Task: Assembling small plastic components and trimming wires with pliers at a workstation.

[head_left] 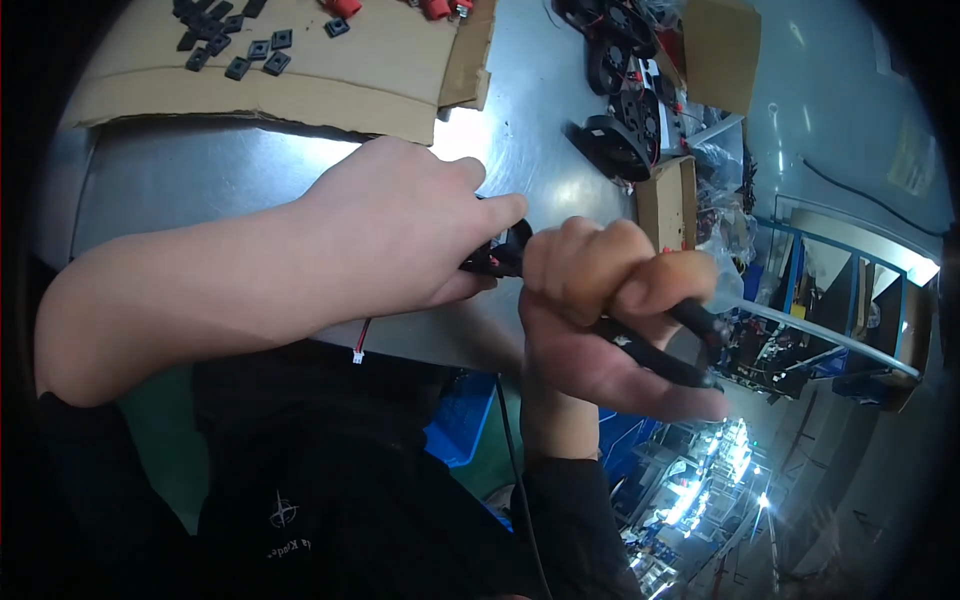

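My left hand [415,225] is closed around a black fan [510,243], mostly hidden under the fingers. Below that hand dangles a thin red and black lead ending in a small white connector [358,357]. On the right, my right hand [610,310] wraps round the two black handles of a pair of pliers [660,358]. The handle ends stick out toward the lower right, set apart from each other. Its jaws are hidden by the fist, which is close beside the fan; whether they touch it I cannot tell.
Both hands are over a shiny metal table [200,170]. A cardboard sheet [350,80] at the far left carries several black square pieces [236,68] and red parts [345,7]. More black fans [615,145] lie at the far right near a cardboard box [668,205]. Under the table edge is a blue bin [463,425].
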Demonstrator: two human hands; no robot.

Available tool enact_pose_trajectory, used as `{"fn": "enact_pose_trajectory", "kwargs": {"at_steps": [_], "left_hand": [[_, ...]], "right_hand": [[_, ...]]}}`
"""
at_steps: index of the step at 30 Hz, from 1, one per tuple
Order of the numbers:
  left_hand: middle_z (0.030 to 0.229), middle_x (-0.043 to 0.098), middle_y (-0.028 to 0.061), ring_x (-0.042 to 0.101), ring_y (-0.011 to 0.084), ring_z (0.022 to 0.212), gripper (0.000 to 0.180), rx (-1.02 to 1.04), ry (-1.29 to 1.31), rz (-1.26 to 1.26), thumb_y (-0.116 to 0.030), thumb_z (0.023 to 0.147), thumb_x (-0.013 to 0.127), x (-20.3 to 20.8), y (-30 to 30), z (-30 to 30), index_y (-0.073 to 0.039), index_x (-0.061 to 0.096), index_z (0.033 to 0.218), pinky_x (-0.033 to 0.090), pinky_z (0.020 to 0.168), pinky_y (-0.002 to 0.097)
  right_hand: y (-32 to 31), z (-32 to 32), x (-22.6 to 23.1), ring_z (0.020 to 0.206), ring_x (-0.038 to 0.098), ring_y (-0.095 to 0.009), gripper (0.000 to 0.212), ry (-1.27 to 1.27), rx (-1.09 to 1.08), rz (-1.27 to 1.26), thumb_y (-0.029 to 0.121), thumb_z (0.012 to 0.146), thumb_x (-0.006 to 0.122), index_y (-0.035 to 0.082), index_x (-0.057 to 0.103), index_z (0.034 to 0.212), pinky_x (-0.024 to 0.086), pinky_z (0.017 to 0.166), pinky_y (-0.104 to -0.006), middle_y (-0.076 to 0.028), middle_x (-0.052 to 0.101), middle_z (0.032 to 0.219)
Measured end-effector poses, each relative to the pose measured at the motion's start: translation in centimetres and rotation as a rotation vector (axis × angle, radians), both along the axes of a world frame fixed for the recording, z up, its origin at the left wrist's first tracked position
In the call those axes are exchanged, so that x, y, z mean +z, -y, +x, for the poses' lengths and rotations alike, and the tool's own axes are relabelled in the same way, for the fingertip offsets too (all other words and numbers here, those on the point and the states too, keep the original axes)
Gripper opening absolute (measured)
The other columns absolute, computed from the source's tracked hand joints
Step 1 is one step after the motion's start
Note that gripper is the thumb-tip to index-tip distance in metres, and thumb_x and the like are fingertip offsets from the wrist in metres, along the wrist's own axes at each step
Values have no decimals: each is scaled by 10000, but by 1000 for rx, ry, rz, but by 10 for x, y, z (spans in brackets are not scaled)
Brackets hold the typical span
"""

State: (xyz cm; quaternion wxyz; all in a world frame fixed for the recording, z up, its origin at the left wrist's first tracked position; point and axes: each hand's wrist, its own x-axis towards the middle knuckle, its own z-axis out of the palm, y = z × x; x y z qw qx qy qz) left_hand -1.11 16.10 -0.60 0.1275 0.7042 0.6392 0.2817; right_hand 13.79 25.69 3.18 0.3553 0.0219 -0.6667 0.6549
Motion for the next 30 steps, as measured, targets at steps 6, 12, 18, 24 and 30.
{"fn": "enact_pose_trajectory", "kwargs": {"at_steps": [6,12,18,24,30], "left_hand": [[954,696,134,734,315,852,493,18,-37,-62,-447,890,749,-2,2,0,-128,668,1257,593,724,423],[942,690,131,729,328,838,545,-4,-24,-13,-458,883,763,0,0,-1,-142,654,1313,589,715,425],[945,678,119,725,303,831,570,-13,-89,-5,-462,883,768,-1,2,0,-154,640,1345,590,710,412],[953,647,92,707,280,793,563,-43,-129,129,-433,885,771,-3,2,3,-154,633,1354,584,689,394],[939,647,95,707,289,784,543,-42,-92,28,-433,875,775,1,0,2,-142,643,1313,571,667,398]], "right_hand": [[-8,9,17,555,304,-125,756,-193,132,-149,891,880,483,140,447,959,259,533,-319,0,389,665],[-15,11,-14,607,394,-134,966,-122,91,-133,1019,750,434,84,500,983,328,594,-307,-32,454,700],[-27,13,9,584,328,-100,788,-213,83,-118,840,885,550,82,577,1098,247,504,-277,14,398,727],[-33,34,20,615,339,-100,719,-64,31,-81,786,902,596,99,538,1106,284,535,-273,3,424,767],[-37,32,10,654,402,-133,655,-114,159,-283,780,975,457,127,495,1020,328,596,-317,-29,453,751]]}}
